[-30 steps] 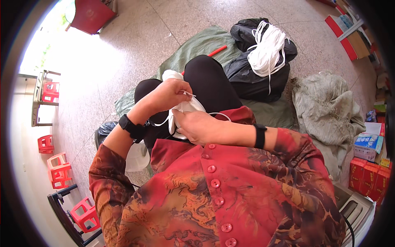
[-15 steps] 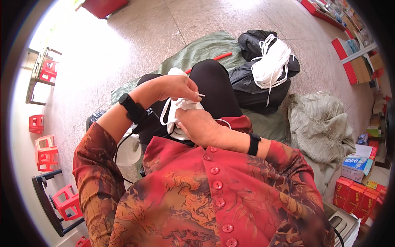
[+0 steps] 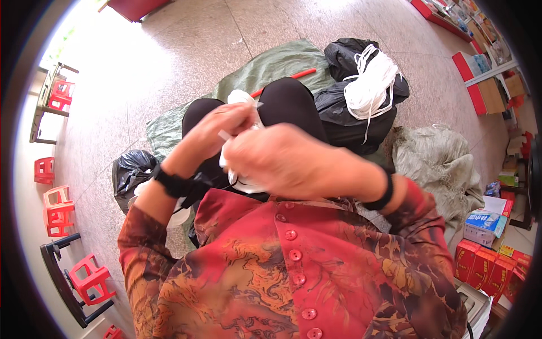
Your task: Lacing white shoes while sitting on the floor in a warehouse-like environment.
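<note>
- Centrally, the left hand point(image 3: 217, 133) and the right hand point(image 3: 282, 158) meet above the lap, both closed on a bundle of white cords point(image 3: 240, 141) held between them.
- Left hand: fingers curled, pinching a short white cord end that juts out toward the right hand; a black wristband point(image 3: 172, 183) sits on that wrist.
- Right hand: seen from the back, loosely fisted over the lower part of the bundle; how firmly its fingertips clamp cannot be told, as they are turned away from the camera.
- Change: compared with half a second ago, both hands have risen closer to the camera and drawn together, and the right hand now covers more of the bundle; judged from this, the cords are being worked or tied at close range rather than set down.
- Surroundings: a larger heap of white cord point(image 3: 370, 82) lies on a black bag point(image 3: 350, 118) well apart, beyond the knees, on a green sheet point(image 3: 271, 65); red stools point(image 3: 59, 206) stand at the left.
- Hidden or unclear: the bundle's middle is masked by the right hand; motion blur softens that hand, and whether a knot exists cannot be made out.
</note>
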The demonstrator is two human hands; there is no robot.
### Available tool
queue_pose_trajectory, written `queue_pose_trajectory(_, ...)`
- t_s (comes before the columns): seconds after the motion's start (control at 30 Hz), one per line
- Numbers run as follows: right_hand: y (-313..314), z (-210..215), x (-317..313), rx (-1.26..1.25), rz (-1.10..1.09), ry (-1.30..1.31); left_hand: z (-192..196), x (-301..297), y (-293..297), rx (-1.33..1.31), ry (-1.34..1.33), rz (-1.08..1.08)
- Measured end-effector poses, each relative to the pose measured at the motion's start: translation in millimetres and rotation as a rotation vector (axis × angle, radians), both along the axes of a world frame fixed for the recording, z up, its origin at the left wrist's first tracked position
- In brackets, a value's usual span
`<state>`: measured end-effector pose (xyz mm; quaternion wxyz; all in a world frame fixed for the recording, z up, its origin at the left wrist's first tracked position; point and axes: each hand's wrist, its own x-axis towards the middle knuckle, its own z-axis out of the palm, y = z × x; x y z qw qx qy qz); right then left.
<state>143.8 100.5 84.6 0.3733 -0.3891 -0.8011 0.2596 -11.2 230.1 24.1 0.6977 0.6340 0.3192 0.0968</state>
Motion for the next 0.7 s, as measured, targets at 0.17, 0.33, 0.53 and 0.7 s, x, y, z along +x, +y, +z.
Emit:
queue_pose_trajectory(0.17, -15.0, 34.5, 115.2, -0.072, -0.452, -0.032, 59.3, -94.1, 22.0, -0.225, 0.091, 0.22)
queue_pose_trajectory(0.33, -34.8, 25.9, 195.0, -0.033, -0.768, 0.074, 97.2, -227.9, 39.2, 0.013, 0.158, 0.543)
queue_pose_trajectory(0.53, -15.3, -29.9, 155.5, 0.185, -0.551, -0.351, 47.4, -242.3, 1.5, 0.644, 0.425, 0.548)
queue_pose_trajectory(0.7, -30.7, -30.3, 62.5, -0.501, -0.271, 0.013, 44.8, -145.5, -51.8, 0.435, 0.355, 0.248)
